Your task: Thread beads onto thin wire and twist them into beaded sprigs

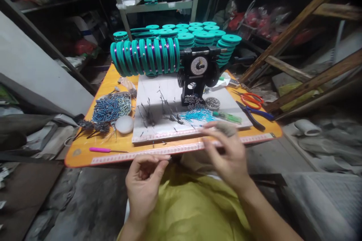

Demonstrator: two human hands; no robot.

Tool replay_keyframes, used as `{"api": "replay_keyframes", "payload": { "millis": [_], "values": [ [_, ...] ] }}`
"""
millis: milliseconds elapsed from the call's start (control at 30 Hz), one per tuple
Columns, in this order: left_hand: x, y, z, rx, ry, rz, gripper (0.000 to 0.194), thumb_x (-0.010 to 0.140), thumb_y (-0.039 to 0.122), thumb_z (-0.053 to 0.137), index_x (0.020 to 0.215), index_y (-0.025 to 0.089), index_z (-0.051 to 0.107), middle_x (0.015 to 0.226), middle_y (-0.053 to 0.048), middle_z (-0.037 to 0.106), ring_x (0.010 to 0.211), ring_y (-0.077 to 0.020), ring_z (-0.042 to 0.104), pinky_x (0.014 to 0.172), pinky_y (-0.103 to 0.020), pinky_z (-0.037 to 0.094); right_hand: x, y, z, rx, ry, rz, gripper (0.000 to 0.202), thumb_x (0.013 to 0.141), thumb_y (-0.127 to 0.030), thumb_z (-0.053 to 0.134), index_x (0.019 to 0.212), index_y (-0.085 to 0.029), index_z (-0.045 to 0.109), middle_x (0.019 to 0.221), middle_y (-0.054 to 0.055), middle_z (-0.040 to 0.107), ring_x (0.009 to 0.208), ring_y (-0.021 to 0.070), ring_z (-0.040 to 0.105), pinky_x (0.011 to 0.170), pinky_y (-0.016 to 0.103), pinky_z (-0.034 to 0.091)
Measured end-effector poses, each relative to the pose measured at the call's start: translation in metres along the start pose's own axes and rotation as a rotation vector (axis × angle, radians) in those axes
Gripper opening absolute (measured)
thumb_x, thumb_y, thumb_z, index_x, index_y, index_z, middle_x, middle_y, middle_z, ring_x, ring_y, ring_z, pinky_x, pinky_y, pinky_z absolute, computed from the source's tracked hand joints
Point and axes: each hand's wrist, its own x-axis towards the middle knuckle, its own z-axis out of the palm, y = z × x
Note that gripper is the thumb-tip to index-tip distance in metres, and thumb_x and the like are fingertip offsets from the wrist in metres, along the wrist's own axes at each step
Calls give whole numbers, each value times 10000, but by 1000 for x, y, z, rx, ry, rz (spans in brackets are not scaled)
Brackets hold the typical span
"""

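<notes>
Above the table's front edge, my left hand [145,180] is closed, thumb and forefinger pinched together at the tip. What lies in the pinch is too small to name. My right hand [227,152] reaches over the front of the white board [158,135], blurred, with thumb and forefinger apart. Just beyond its fingertips lies a pile of thin light-blue pieces [198,114]. Small silver beads [194,99] are heaped behind them, beside a round dish of beads [212,103]. Thin dark wires [148,113] with small parts on them stand and hang over the board's left half.
A black winding machine [195,79] carries a row of green spools [145,56]; more green spools [203,37] stand behind. Leftward are a tray of blue tubular parts [110,107], a white cup [124,124] and a pink-handled tool [100,150]. Pliers [251,116] and orange-handled scissors [251,100] lie right.
</notes>
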Motion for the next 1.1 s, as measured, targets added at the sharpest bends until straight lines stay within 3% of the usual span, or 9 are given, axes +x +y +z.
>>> {"api": "replay_keyframes", "payload": {
  "millis": [100,267,367,500,667,867,967,1100],
  "values": [
    [-2,2,3,-84,-28,-49,187,811,66,684,836,214,574,831,33,758,800,-85,724,772,-153,562,-7,-37,19,463,-257,108,266,840,-194,687,1103,-236,697,1094,86,621,1058,218,586,930,373,493],
    [-6,0,1,-214,-22,-137,171,803,120,712,849,220,581,811,34,725,738,-85,707,687,-142,560,-10,-47,42,833,-305,256,145,807,-184,736,928,-261,755,1025,41,650,1005,177,624,893,319,513],
    [-4,-2,-4,-128,-26,-133,128,831,138,683,898,227,620,852,14,713,772,-97,701,701,-156,558,-11,-45,43,757,-261,219,126,813,-143,719,888,-238,752,996,47,657,968,173,630,851,308,524],
    [0,-1,-10,125,-57,-12,157,809,157,704,942,233,671,880,-4,654,800,-114,659,666,-161,535,-10,-46,39,423,-221,8,188,833,-70,663,968,-187,721,1004,87,650,981,194,599,835,338,522],
    [1,3,-8,325,-93,120,176,764,128,734,891,214,649,837,9,588,577,-64,509,445,-141,393,-9,-47,42,157,-199,-193,221,837,-19,615,992,-159,689,994,110,670,1002,233,543,827,392,528],
    [1,1,-6,420,-116,166,165,780,87,690,885,203,640,852,7,593,502,-46,402,437,-170,349,-10,-48,44,7,-160,-306,192,835,-27,619,984,-133,679,1007,134,694,1036,278,542,835,446,524],
    [2,2,-6,344,-108,111,117,797,92,671,833,198,639,808,6,598,533,-57,442,473,-170,373,-12,-46,44,40,-171,-286,205,829,-22,622,984,-145,674,1030,132,676,1045,265,549,844,420,522],
    [5,0,-9,20,-35,-82,63,821,176,675,768,186,643,771,-11,600,660,-101,567,546,-172,447,-14,-42,44,249,-191,-41,141,845,-76,625,935,-179,660,1038,108,642,1016,218,591,857,368,514]
  ]
}}
